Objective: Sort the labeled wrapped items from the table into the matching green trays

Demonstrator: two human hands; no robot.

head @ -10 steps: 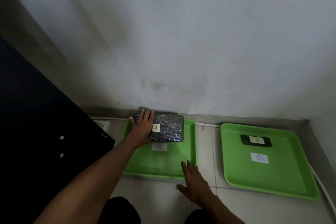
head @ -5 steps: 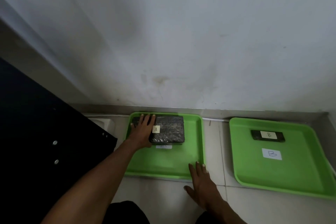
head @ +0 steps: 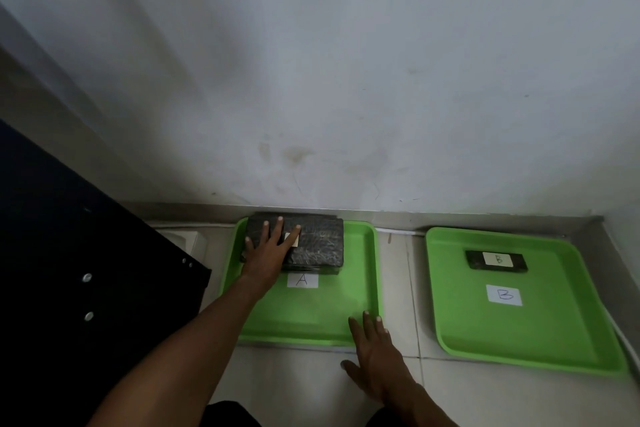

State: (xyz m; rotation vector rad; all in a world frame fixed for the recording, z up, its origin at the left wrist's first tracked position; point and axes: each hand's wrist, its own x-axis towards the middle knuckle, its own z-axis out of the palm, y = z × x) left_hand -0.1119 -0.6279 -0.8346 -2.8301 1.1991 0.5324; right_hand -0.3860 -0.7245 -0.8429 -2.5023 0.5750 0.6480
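Two green trays lie on the tiled floor by the wall. The left tray (head: 311,315) carries a paper label A (head: 302,280); the right tray (head: 519,336) has a label B (head: 504,295). A black wrapped item (head: 320,243) with a small tag sits at the far end of tray A, its far edge over the rim. My left hand (head: 270,250) lies on its left half with fingers spread, partly covering the tag. My right hand (head: 374,354) rests flat at tray A's front right corner. A small black wrapped item tagged B (head: 497,260) lies in tray B.
A black cabinet panel (head: 69,270) with metal studs stands at the left, close to tray A. A white object (head: 187,239) sits between it and the wall. The wall (head: 346,80) runs just behind both trays. A tiled strip (head: 401,288) separates the trays.
The wrapped item under my left hand has shifted toward the wall, uncovering tray A's paper label. My fingers now reach further across its top. My right hand stays at the tray corner.
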